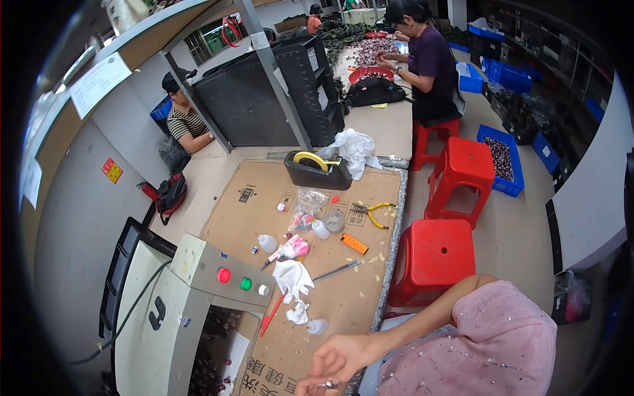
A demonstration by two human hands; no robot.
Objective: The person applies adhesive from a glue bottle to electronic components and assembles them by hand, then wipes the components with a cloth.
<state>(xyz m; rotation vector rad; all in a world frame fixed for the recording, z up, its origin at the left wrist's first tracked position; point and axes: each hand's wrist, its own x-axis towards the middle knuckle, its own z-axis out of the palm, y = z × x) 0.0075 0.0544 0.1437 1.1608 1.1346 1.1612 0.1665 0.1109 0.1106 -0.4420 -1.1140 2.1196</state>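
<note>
My right hand (337, 362) is low over the cardboard-covered table (356, 303) at the bottom edge, its fingers curled in. A small shiny metallic bit (330, 384) shows at the fingers; whether it is a ring or a held piece I cannot tell. My left hand does not show. Closest to the right hand is a small translucent plastic bottle (317, 327). Beyond it are a crumpled white tissue (298, 313), a white cloth (292, 277), a red pen-like stick (271, 317) and a slim metal tool (337, 270).
A machine with coloured buttons (191, 274) stands left. Farther back are an orange block (354, 243), yellow-handled pliers (380, 216), more small bottles (267, 243) and a tape dispenser (318, 175). Red stools (436, 254) line the right. Two people (432, 56) (188, 122) sit beyond.
</note>
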